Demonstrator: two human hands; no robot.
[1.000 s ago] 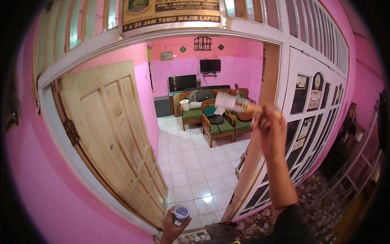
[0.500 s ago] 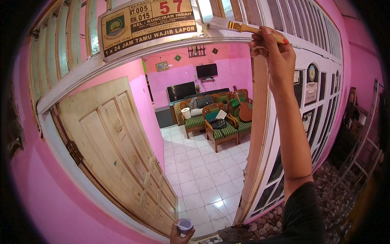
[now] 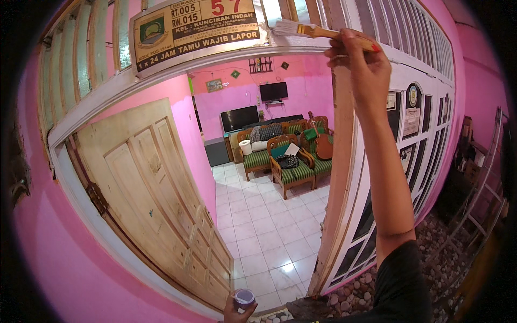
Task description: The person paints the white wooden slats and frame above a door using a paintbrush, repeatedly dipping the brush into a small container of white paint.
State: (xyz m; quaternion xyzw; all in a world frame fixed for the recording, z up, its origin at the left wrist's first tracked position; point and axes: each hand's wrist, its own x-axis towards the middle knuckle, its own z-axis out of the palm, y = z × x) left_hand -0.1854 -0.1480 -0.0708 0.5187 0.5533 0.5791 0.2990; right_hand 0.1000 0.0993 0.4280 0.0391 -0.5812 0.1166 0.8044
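Note:
High at the right, my right hand (image 3: 360,58) grips the wooden handle of a paintbrush (image 3: 309,31). Its pale bristles point left and lie against the white frame (image 3: 277,47) above the doorway, just beside the right end of a sign plate (image 3: 196,33). Low in the view, my left hand (image 3: 237,312) is wrapped round a small round container (image 3: 244,297) with pale purple paint-like stuff inside. Most of the left hand's fingers are hidden by the container and the lower edge.
A wooden door (image 3: 156,177) stands swung inward on the left. Inside are green-striped chairs (image 3: 291,172), a guitar (image 3: 323,145) and a tiled floor (image 3: 258,229). At the right are a white panelled door (image 3: 414,124), a metal ladder (image 3: 482,188) and pebbles (image 3: 350,296).
The brush has shifted slightly left along the frame, its handle now lying flatter. My left hand with the container has barely moved.

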